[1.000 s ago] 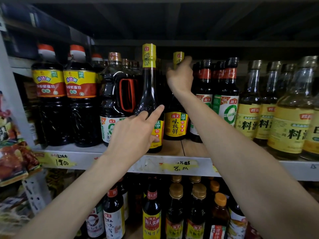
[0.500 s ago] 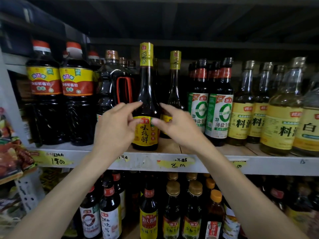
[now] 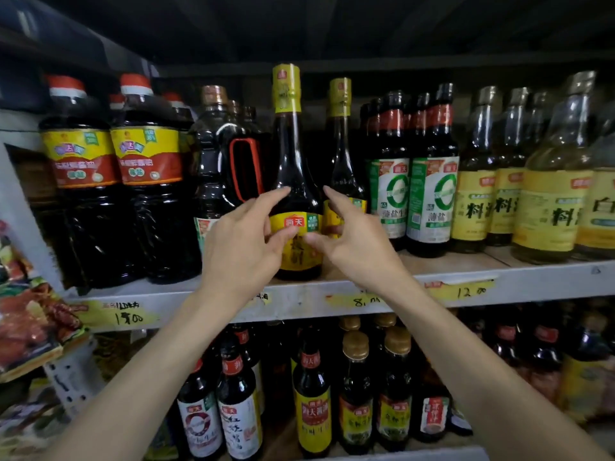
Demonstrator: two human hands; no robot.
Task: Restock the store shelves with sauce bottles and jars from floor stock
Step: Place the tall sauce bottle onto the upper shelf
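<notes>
Nearest the camera, two bare forearms are reaching up from the lower corners. Below them, small dark sauce bottles with gold and red caps [image 3: 355, 390] are standing on the lower shelf.

The left hand [image 3: 244, 242] and the right hand [image 3: 354, 242] are flanking one bottle. Both are spread wide, with the fingers nearly straight and not wrapped around anything. The left forefinger is touching the bottle's shoulder and both thumb tips are lying at its label. Blur makes it impossible to tell whether the right forefinger is touching the glass.

The grey metal shelf edge [image 3: 532, 284] is carrying yellow handwritten price tags [image 3: 364, 299].

The tall dark glass sauce bottle with a yellow neck wrap and yellow label [image 3: 291, 154] is standing upright at the front of this upper shelf, between the hands. A second bottle of the same kind [image 3: 341, 151] is standing just behind and to its right.

- **To the left:** a dark jug with a red handle [image 3: 233, 164] and large dark bottles with red-and-yellow labels [image 3: 113, 174].
- **To the right:** dark bottles with green-and-white labels [image 3: 414, 197], then pale bottles with yellow labels [image 3: 519, 201].
</notes>
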